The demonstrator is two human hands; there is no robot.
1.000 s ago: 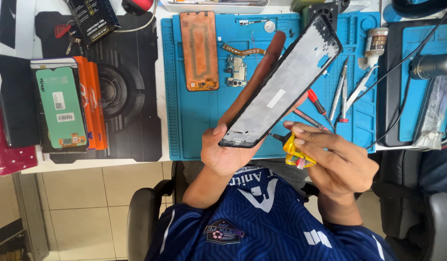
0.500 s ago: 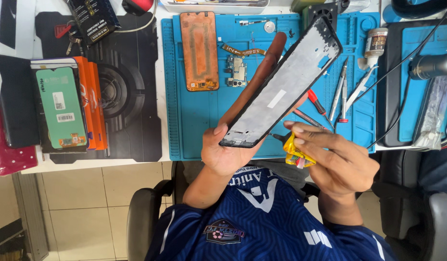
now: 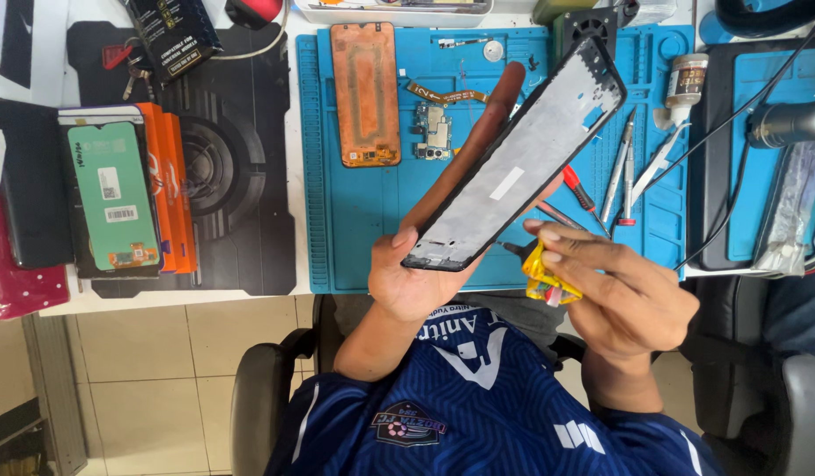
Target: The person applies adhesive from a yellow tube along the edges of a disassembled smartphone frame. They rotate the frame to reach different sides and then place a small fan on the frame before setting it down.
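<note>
Blue silicone work mat was the reference. Left of the mat: green-backed replacement screen lying on an orange box, both on a black pad. On the mat's left part: orange phone back cover, flat; just right of it a small circuit board and a flex cable.

Left hand was over the mat's near edge, fingers stretched long under a black phone frame, thumb hooked over the frame's lower end, so the frame was held tilted, far end raised toward the mat's top right. Frame clear of the mat, inner face up, pale sticker mid-panel.

Right hand was just right of the frame's lower end, past the mat's near edge, fingers curled and pinched shut on a crumpled yellow piece; couldn't tell what it was. Hand not touching the frame.

Right part of the mat: tweezers, red-handled screwdriver, small bottle.
</note>
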